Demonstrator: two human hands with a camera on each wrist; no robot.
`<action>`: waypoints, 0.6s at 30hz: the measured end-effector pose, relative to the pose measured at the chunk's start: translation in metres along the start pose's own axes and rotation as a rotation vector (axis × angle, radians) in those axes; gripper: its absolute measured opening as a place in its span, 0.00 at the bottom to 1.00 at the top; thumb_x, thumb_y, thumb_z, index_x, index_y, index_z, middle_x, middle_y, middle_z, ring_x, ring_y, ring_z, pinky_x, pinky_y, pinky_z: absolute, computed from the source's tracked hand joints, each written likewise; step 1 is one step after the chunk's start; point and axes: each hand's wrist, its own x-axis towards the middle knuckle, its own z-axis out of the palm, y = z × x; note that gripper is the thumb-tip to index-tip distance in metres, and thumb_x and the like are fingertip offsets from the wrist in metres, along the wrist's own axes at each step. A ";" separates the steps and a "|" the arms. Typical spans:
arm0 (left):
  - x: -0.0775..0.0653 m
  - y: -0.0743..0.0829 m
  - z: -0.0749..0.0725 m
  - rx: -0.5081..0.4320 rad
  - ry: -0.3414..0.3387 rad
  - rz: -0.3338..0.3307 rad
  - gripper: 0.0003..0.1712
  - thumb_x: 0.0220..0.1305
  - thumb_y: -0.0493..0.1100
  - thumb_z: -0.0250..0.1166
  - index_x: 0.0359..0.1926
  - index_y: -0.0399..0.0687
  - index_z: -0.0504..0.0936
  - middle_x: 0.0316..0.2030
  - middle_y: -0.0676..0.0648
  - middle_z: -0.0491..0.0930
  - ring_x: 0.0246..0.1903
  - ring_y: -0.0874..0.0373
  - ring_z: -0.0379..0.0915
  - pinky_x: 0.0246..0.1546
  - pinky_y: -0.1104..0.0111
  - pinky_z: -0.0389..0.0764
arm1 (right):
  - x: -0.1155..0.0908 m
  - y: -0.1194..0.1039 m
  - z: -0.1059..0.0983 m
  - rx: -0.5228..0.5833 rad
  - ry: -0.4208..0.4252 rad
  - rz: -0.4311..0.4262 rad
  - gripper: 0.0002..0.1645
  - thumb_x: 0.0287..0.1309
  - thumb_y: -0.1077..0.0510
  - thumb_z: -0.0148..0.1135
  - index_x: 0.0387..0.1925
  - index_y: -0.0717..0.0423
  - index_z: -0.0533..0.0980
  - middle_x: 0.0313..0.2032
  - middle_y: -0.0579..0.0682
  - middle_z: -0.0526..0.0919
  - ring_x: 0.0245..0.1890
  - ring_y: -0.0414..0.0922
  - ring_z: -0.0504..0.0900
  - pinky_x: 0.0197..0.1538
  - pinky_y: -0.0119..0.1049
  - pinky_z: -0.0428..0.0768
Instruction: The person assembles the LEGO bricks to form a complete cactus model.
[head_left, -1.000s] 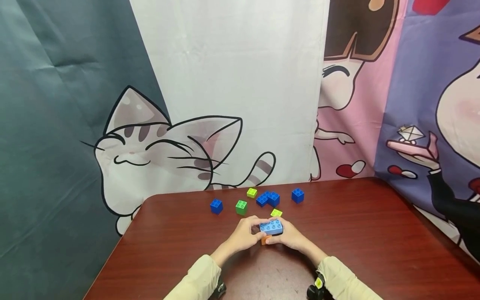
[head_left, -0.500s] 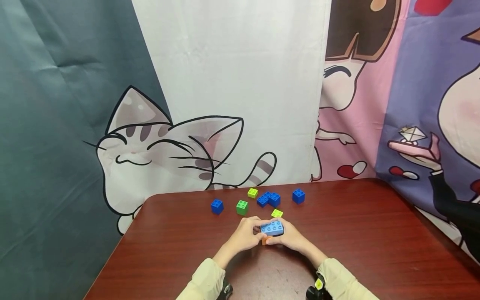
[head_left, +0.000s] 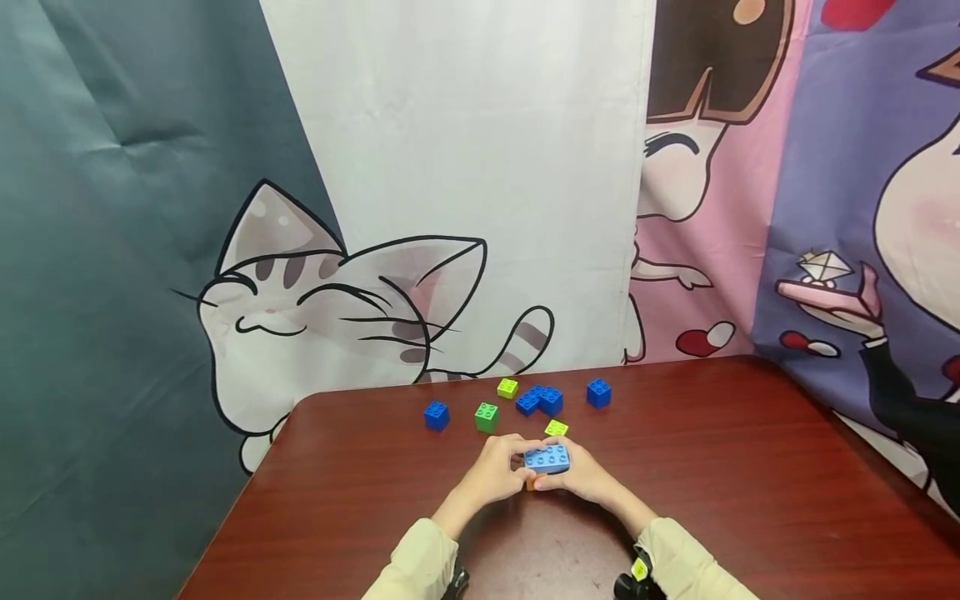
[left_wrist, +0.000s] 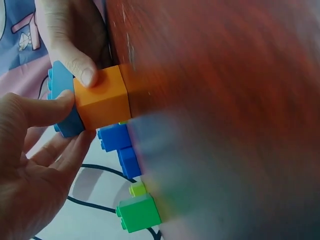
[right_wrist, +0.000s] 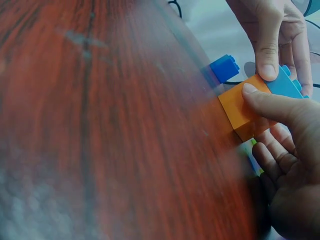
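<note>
A light blue eight-stud toy brick (head_left: 547, 458) sits on top of an orange brick (left_wrist: 102, 100), which stands on the table, its lower edge at the tabletop in both wrist views. My left hand (head_left: 489, 473) grips the light blue brick from the left, thumb on its near side and fingers behind. From the right, my right hand (head_left: 587, 477) holds the stack, its thumb (right_wrist: 267, 102) pressed on the orange brick's near face and its fingers round the far side. In the head view the orange brick is mostly hidden beneath the light blue one and behind the thumbs.
Beyond the hands on the brown table (head_left: 360, 500) lie loose bricks: a green one (head_left: 486, 417), yellow-green ones (head_left: 507, 388) and several dark blue ones, one blue brick (head_left: 437, 415) at left and another blue brick (head_left: 598, 392) at right. A printed curtain (head_left: 465, 167) hangs behind the table.
</note>
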 end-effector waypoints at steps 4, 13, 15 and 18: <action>0.001 0.001 0.004 -0.006 0.009 0.012 0.24 0.55 0.30 0.68 0.55 0.44 0.83 0.36 0.46 0.83 0.37 0.61 0.79 0.41 0.76 0.81 | -0.002 0.001 -0.001 0.001 0.005 0.016 0.40 0.46 0.52 0.77 0.55 0.67 0.68 0.48 0.61 0.80 0.44 0.42 0.76 0.45 0.28 0.74; 0.002 0.002 0.003 0.016 0.087 0.083 0.23 0.51 0.28 0.70 0.51 0.40 0.84 0.34 0.43 0.84 0.34 0.60 0.80 0.38 0.72 0.84 | 0.001 -0.002 -0.003 0.023 0.006 0.004 0.38 0.46 0.55 0.77 0.55 0.66 0.69 0.47 0.61 0.81 0.42 0.42 0.76 0.45 0.28 0.74; 0.000 0.001 0.004 0.010 0.095 0.090 0.23 0.50 0.28 0.70 0.51 0.39 0.85 0.34 0.42 0.85 0.34 0.60 0.80 0.38 0.72 0.84 | 0.001 -0.001 -0.002 0.026 -0.002 0.003 0.38 0.46 0.55 0.77 0.55 0.66 0.69 0.47 0.61 0.81 0.42 0.42 0.76 0.45 0.28 0.75; -0.001 0.000 0.005 -0.017 0.091 0.052 0.23 0.51 0.29 0.70 0.51 0.41 0.85 0.35 0.42 0.85 0.35 0.61 0.80 0.39 0.71 0.84 | 0.001 -0.001 -0.002 0.034 -0.005 0.002 0.38 0.46 0.55 0.77 0.55 0.66 0.69 0.47 0.61 0.81 0.43 0.44 0.77 0.46 0.28 0.75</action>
